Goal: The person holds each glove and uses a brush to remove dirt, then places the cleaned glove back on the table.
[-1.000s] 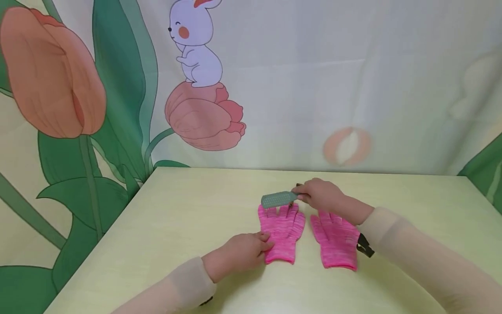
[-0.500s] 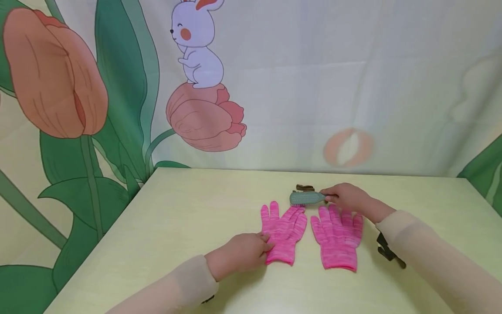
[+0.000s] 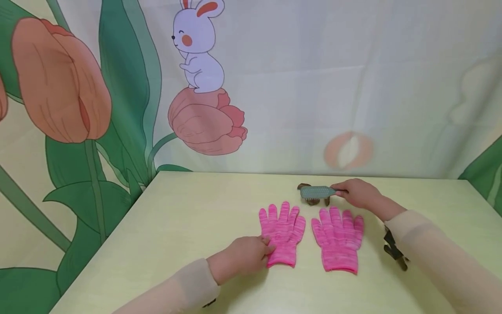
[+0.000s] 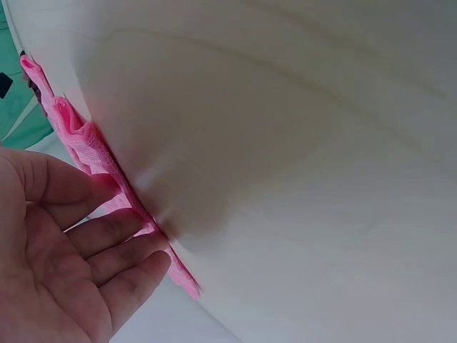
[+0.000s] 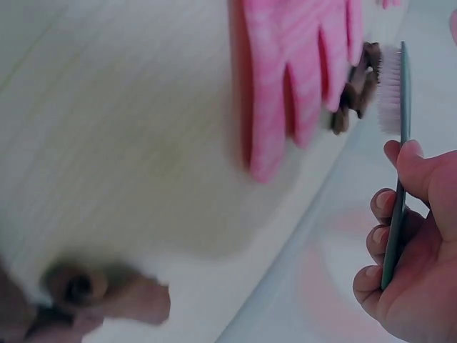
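In the head view, my right hand (image 3: 358,192) grips the dark handle of a grey-green brush (image 3: 315,192), its pale bristles facing down. Under and around the brush head lie brown curled scraps (image 3: 312,201) that look like bark or dried leaf. A pink knitted glove (image 3: 283,233) lies flat, fingers pointing away. My left hand (image 3: 245,257) rests at its left edge, fingertips touching it. In the left wrist view, these fingers (image 4: 118,257) look fairly straight. To the right lies a matching pink glove (image 3: 338,242).
More brown scraps (image 3: 396,250) lie right of the gloves, partly behind the right sleeve (image 3: 423,244). One curled scrap (image 5: 114,289) shows close in the right wrist view. The pale yellow table (image 3: 196,205) ends at a printed curtain (image 3: 286,109).
The brush has moved right, off the left glove's fingertips, with brown scraps shifting right beside it. The left glove's fingers now lie spread. My left hand stays at the glove's edge.
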{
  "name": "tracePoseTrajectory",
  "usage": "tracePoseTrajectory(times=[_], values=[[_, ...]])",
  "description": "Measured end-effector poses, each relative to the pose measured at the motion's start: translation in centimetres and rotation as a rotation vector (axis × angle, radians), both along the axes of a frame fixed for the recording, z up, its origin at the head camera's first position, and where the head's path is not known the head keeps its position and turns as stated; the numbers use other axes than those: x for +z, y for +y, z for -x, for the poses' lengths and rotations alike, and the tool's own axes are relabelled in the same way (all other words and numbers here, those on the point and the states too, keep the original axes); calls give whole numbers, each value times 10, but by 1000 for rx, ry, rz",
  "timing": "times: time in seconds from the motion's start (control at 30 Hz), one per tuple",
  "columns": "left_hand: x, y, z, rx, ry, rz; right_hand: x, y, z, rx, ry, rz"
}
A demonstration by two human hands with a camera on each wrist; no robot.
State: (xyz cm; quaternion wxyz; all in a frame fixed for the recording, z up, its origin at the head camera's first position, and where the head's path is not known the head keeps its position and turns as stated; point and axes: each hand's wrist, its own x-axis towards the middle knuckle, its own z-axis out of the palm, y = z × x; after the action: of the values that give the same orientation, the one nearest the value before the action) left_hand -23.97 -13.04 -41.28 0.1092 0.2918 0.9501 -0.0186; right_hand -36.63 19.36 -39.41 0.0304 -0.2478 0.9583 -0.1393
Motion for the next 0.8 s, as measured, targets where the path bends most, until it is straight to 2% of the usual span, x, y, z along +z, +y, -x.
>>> tracePoseTrajectory(times=[0.17,0.43,0.67,0.8], values=[[-1,1,2,-12,24,-42,14,14,-13,0,57,23],[-6,0,6,-14,-3,-68,31,27,-52,-66,28,52],[-5,-4,2,-32,-27,-121,22,32,-105,-162,-46,183],[-4,-8,-2,-26,-20,-125,6,34,-131,-249,-48,182]])
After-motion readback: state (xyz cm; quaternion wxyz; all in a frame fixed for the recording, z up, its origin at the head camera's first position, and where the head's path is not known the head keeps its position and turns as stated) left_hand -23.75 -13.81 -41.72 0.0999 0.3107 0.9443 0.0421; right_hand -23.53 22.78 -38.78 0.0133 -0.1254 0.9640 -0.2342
